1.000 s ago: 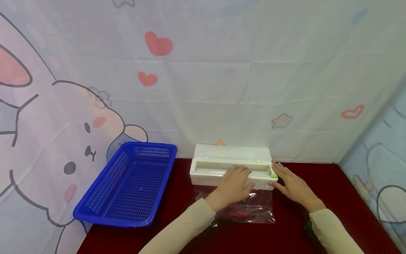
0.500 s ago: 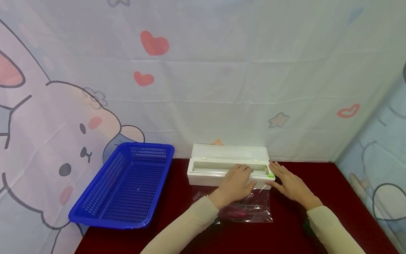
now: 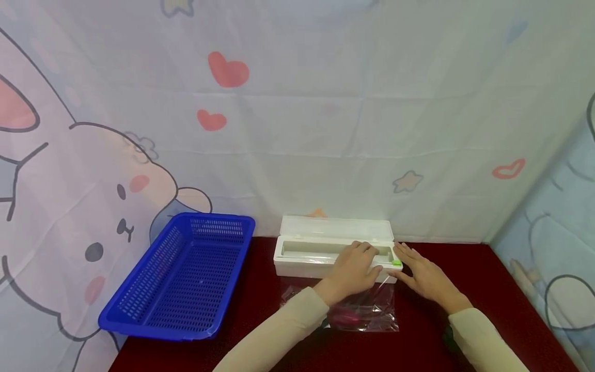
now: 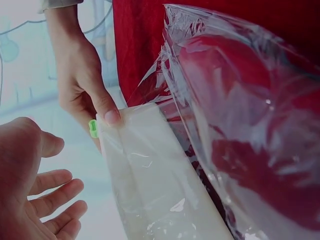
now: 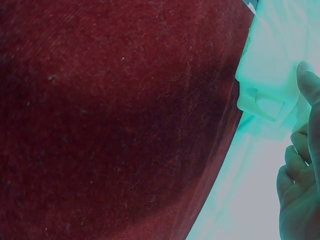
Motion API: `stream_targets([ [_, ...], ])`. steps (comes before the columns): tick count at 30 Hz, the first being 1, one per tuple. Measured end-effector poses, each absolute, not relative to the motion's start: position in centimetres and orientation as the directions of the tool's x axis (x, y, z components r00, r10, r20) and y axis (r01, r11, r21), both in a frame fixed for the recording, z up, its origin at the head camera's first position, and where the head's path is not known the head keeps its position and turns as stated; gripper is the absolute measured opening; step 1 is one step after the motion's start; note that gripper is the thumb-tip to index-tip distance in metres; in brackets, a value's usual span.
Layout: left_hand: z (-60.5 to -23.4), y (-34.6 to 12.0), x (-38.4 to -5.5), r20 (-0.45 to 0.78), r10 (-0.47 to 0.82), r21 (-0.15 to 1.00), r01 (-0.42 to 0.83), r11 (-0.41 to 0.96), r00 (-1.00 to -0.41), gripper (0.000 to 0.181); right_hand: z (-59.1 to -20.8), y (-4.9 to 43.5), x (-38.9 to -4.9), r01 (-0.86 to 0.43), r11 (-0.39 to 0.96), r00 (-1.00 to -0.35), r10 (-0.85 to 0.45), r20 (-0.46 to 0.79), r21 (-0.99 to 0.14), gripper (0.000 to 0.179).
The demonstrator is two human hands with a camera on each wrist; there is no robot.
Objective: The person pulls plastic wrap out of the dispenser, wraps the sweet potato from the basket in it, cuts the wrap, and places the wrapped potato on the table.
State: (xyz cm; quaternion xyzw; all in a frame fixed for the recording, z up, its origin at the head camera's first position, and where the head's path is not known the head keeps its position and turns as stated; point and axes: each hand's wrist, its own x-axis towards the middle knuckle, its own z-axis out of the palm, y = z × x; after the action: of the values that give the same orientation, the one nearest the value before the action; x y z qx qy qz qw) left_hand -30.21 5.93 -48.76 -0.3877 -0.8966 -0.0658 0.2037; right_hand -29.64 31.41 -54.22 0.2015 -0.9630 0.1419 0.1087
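A white cling film dispenser [image 3: 299, 269] stands with its lid [image 3: 325, 227] tipped back. Clear film [image 3: 378, 312] hangs over its front onto the table, with a blurred pinkish-red shape [image 3: 347, 316] showing through. My left hand [image 3: 350, 271] is over the front edge right of the middle, fingertips above the long opening; the left wrist view shows its fingers loosely bent and holding nothing. With my right hand [image 3: 427, 279] I hold the dispenser's right end, thumb on the front, fingertips at the top corner. The green slide cutter [image 3: 396, 263] sits by that thumb.
A blue perforated basket [image 3: 223, 305] stands to the left on the dark red tablecloth [image 3: 260, 351]. Behind everything hangs a pale cloth backdrop [image 3: 302, 165] printed with hearts and a rabbit. It also covers the right side, close beyond the table edge.
My left hand has slid a little to the right along the dispenser's front edge. The right hand stays at the dispenser's end. The head view has shifted slightly.
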Motion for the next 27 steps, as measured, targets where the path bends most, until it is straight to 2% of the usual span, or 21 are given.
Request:
stream_targets([
  [10, -49.3, 7.4, -30.9, 0.461, 0.673, -0.017, 0.752, 0.659, -0.579, 0.033, -54.0, 31.2, -29.4, -0.419, 0.869, -0.899, -0.355, 0.258, -0.264, 0.08],
  [27, -50.0, 8.9, -31.3, 0.457, 0.673, -0.032, 0.745, 0.666, -0.582, 0.025, -54.0, 31.5, -29.4, -0.419, 0.865, -0.901, -0.358, 0.247, -0.275, 0.081],
])
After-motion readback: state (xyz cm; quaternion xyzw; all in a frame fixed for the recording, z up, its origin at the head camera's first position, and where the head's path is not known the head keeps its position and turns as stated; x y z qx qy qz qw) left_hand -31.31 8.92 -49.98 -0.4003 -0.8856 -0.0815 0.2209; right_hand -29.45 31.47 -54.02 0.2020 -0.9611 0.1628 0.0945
